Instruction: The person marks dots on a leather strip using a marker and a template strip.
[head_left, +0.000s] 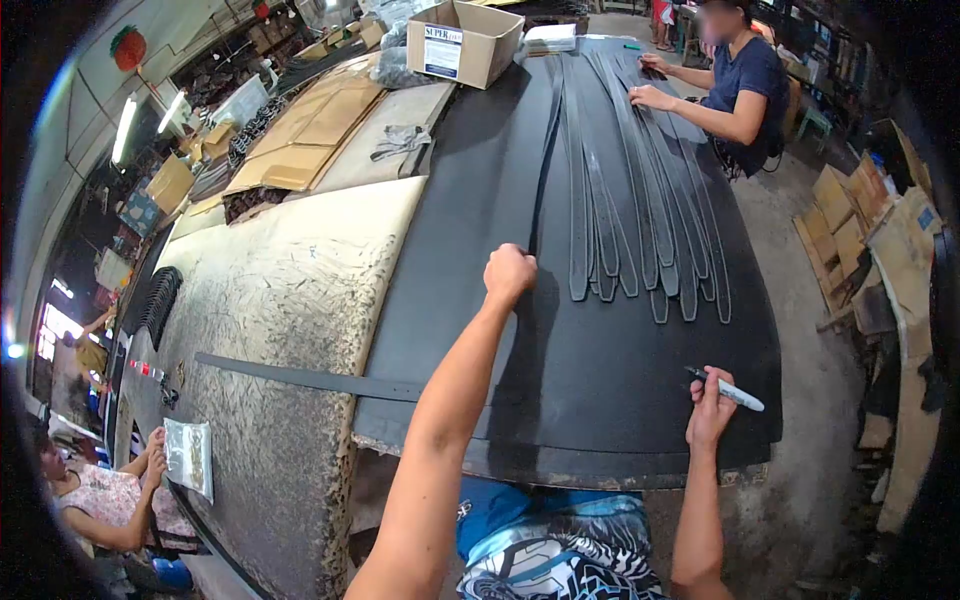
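Observation:
My left hand (510, 273) is closed at the near end of a black belt strap (547, 170), which runs away from me over the black tabletop sheet (470, 220). To its right, several belt straps (660, 220) with stitched edges and tapered ends lie fanned out. Between the fingers of my right hand (708, 412) is a marker pen (738, 396) with a white-grey barrel, its dark tip pointing left over the sheet. Another dark strap (290, 375) lies crosswise on the left, passing under my left forearm.
A co-worker (745, 90) at the far right has both hands on the straps' far ends. Another person (120, 500) at lower left holds a clear plastic bag (188, 458). A cardboard box (465, 42) and flattened cardboard (310, 125) sit at the back.

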